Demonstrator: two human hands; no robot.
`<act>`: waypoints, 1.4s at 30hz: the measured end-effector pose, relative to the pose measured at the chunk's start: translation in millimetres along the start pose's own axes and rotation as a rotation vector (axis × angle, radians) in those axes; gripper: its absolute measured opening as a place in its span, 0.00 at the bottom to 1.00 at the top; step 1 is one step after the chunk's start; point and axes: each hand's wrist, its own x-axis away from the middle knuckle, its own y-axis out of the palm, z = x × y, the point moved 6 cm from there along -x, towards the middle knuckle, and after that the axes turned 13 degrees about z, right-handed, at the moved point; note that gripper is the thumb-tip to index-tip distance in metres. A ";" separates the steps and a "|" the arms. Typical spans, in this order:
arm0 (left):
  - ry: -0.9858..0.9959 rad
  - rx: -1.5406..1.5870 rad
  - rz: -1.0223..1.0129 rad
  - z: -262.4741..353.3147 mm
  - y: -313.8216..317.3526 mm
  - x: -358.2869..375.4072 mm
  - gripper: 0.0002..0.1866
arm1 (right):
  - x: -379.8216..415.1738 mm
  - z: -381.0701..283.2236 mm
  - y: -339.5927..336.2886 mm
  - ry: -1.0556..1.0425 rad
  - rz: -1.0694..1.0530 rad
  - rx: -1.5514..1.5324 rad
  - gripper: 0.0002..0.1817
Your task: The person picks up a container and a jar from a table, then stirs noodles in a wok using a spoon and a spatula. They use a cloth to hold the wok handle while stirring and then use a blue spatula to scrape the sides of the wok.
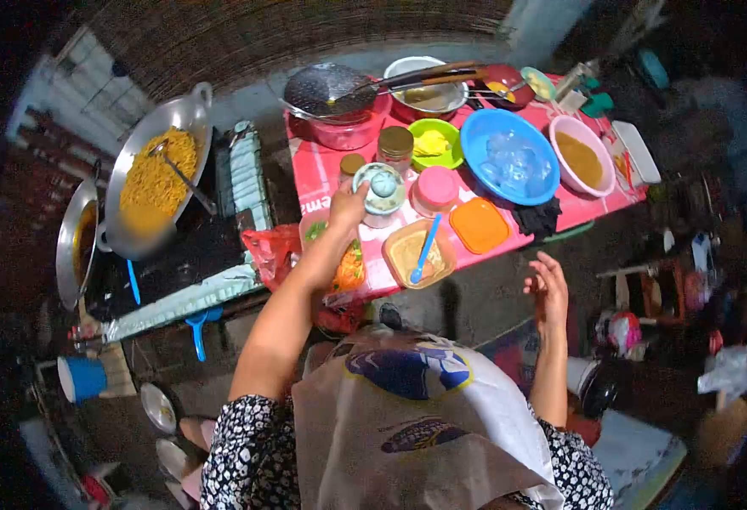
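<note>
My left hand [348, 208] reaches over the table, its fingers closed on the near left edge of a small round container [383, 184] with a pale green, knob-like middle. Behind that container stand two jars with brownish lids, a larger jar [395, 146] and a smaller jar [351, 164]. A pink tub [436, 189] is just right of it. Nearer to me lies a square tub of pale paste [403, 252] with a blue spoon [425, 253] in it. My right hand [548, 289] hangs off the table's front edge, fingers apart and slightly curled, holding nothing.
On the red-covered table [509, 240] are an orange lid [480, 225], a blue basin [489, 189] with clear bags, a pink bowl [599, 175] of brown liquid and a green bowl [451, 161]. A large wok [120, 178] of noodles stands on the left.
</note>
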 end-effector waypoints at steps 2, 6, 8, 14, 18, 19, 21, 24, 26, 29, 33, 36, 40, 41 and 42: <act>0.089 0.022 0.049 -8.2 0.3 -10.8 0.16 | -6.2 4.0 10.7 -0.015 -0.058 0.027 0.19; 0.374 -0.523 0.365 3.0 -13.0 -13.5 0.22 | -14.6 7.5 41.6 -0.014 -0.178 0.063 0.18; 0.421 -0.631 0.436 3.7 -18.7 -14.9 0.22 | -7.4 -0.5 66.4 -0.065 -0.209 0.065 0.18; 0.761 -0.250 0.531 39.6 -99.8 66.5 0.19 | 23.2 -2.9 156.8 -0.061 -0.644 -0.049 0.18; 0.692 -0.160 0.673 -7.3 -217.6 133.7 0.14 | 136.2 17.0 267.4 -0.010 -1.016 0.122 0.14; 0.610 -0.211 0.730 -34.8 -252.6 146.4 0.13 | 165.0 36.8 297.2 -0.038 -1.103 0.174 0.11; 0.553 -0.388 0.789 -112.0 -317.6 167.2 0.12 | 231.2 90.8 352.5 0.200 -1.359 0.288 0.10; -0.002 -0.911 0.537 -313.3 -387.7 201.5 0.23 | 322.0 178.4 428.1 0.167 -1.504 0.570 0.11; -0.297 -0.471 0.255 -394.7 -409.6 240.3 0.24 | 368.8 241.6 475.2 0.222 -1.534 0.661 0.11; -0.494 -0.815 0.355 -377.6 -448.6 298.4 0.25 | 405.2 345.5 559.6 0.079 -1.463 0.784 0.08; -0.043 -0.767 0.565 -423.4 -464.1 314.3 0.23 | 373.8 520.8 680.4 -0.532 -1.372 0.952 0.11; -0.261 -0.533 0.522 -418.2 -478.4 324.4 0.22 | 346.5 609.3 726.6 -0.739 -1.485 1.560 0.15; -0.444 -0.411 0.501 -412.2 -500.5 327.8 0.21 | 334.3 612.0 740.6 -0.926 -1.334 1.643 0.17; -0.475 -0.388 0.497 -411.4 -503.5 328.7 0.21 | 331.8 614.4 742.9 -0.939 -1.316 1.649 0.17; -0.502 -0.372 0.490 -410.3 -506.3 329.3 0.21 | 331.0 612.6 745.0 -0.954 -1.305 1.655 0.17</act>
